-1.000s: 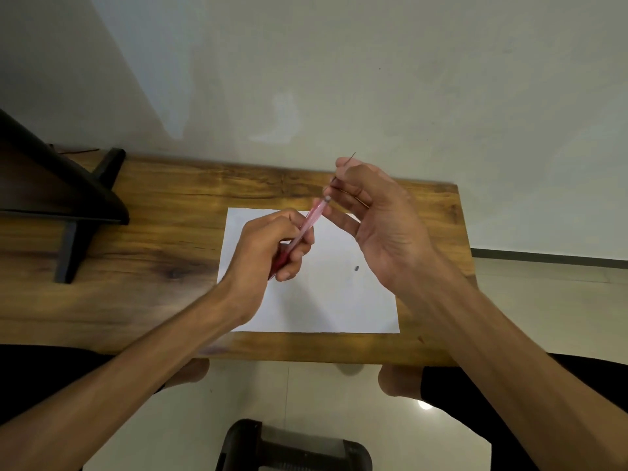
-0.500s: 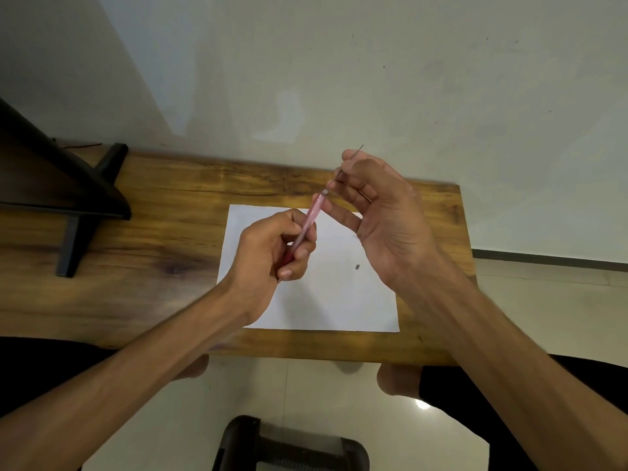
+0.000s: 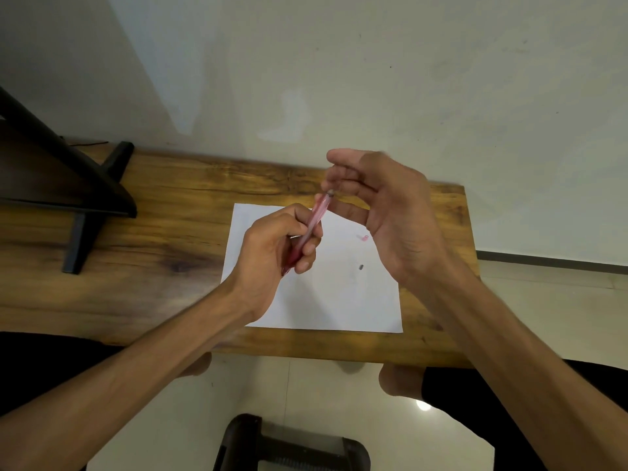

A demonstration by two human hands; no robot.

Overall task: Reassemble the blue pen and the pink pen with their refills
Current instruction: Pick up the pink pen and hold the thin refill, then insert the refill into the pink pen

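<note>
Holding the pink pen [image 3: 314, 219] barrel tilted over the paper [image 3: 339, 300], the left hand [image 3: 272, 253] grips it firmly; beyond, the right hand [image 3: 380, 205] pinches at its open tip, contents hidden. Feed straight, unforced.

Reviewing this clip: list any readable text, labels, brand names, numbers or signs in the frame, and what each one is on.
None can be read.
The white paper sheet is blank, with no writing on it.
The pink pen barrel, held in the left hand, shows no print that can be made out.
The small pink piece and the small dark piece on the sheet are too small to tell any marking.
The wooden table carries no label.
</note>
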